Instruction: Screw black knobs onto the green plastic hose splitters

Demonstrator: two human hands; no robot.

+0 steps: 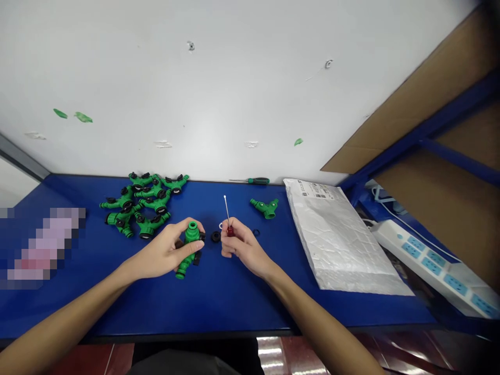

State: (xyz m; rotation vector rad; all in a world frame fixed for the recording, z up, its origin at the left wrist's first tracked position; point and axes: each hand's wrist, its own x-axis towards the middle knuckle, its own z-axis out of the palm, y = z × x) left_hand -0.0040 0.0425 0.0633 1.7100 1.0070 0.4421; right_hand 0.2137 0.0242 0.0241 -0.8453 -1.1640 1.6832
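Note:
My left hand (172, 250) is closed around a green Y-shaped hose splitter (190, 247) with black valve levers, held just above the blue table. In my right hand (244, 245) is a screwdriver (229, 221) with a red handle, its thin metal shaft pointing up and away from me. A small white ring (221, 225) shows beside the fingers of that hand; whether they touch it I cannot tell. Between the two hands a black round cap (215, 237) lies on the table. Just right of my right hand lies a thin black ring (256, 232).
Several green splitters (146, 200) with black levers are heaped at the back left. Another splitter (265, 207), without levers, lies back right of my hands. A green-handled screwdriver (258, 180) rests by the white wall. At the right are a silvery padded bag (339, 239) and a power strip (429, 260).

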